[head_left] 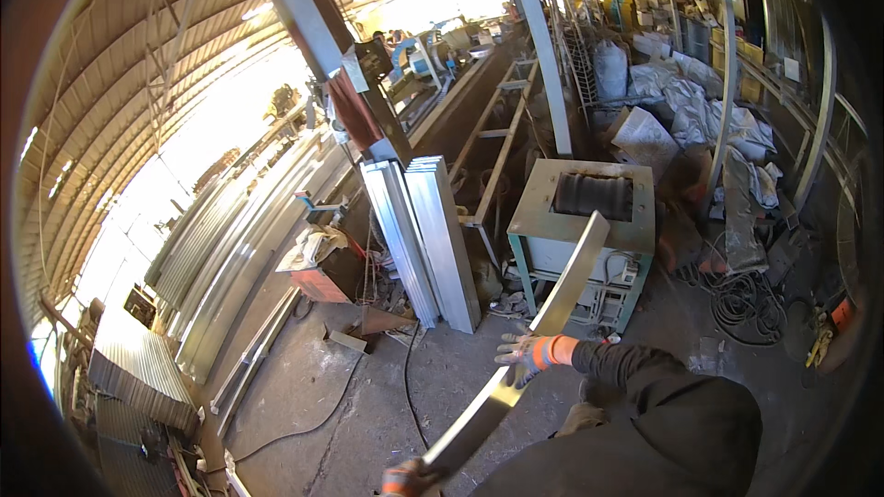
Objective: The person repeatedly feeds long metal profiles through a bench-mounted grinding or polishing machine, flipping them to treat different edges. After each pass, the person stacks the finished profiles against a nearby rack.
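A long, straight metal profile [564, 302] slants from the lower middle up to the right. Its far end overlaps the front edge of a grey-green machine [531, 218]; whether they touch, I cannot tell. My right hand [532, 356], in a grey and orange work glove, grips the profile around its middle, fingers reaching across it. Close to the bottom edge, my left hand [407, 477], in a matching glove, is closed around the near end and partly cut off by the frame. Two stacks of silvery profiles [442, 244] stand upright beyond, against a steel post [318, 14].
Cables [410, 387] cross the concrete floor, and a black coil [750, 304] lies at the right. An orange-red box [318, 281] topped with cloth stands left of the upright stacks. Long sheets [249, 267] lie farther left. Silvery sacks [686, 110] are heaped at the back right.
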